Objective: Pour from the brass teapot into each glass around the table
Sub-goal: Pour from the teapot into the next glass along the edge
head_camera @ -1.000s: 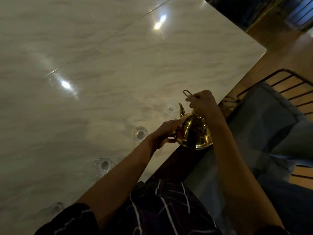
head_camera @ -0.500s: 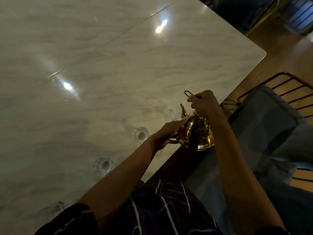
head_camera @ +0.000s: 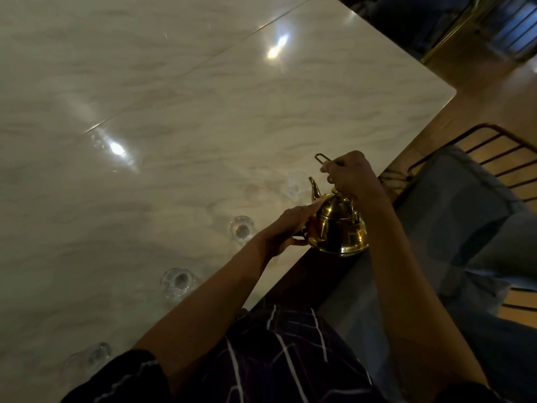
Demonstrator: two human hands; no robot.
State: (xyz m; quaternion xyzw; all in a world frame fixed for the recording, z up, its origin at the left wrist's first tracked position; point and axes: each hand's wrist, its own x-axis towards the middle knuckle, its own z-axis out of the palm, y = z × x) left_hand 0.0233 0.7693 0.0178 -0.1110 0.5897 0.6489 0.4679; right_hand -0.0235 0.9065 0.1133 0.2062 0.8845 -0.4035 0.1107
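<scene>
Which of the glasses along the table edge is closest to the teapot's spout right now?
The glass just beyond the brass teapot, farthest along the row. The other three glasses sit nearer the person, left of the left hand.

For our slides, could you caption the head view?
Both hands steady a brass teapot by a row of glasses.

The brass teapot (head_camera: 337, 225) has tipped slightly back; its spout sits less far forward.

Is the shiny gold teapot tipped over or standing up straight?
Nearly upright, tipped only slightly: the teapot has its spout pointing up, lid on top. Nothing is visibly pouring.
</scene>
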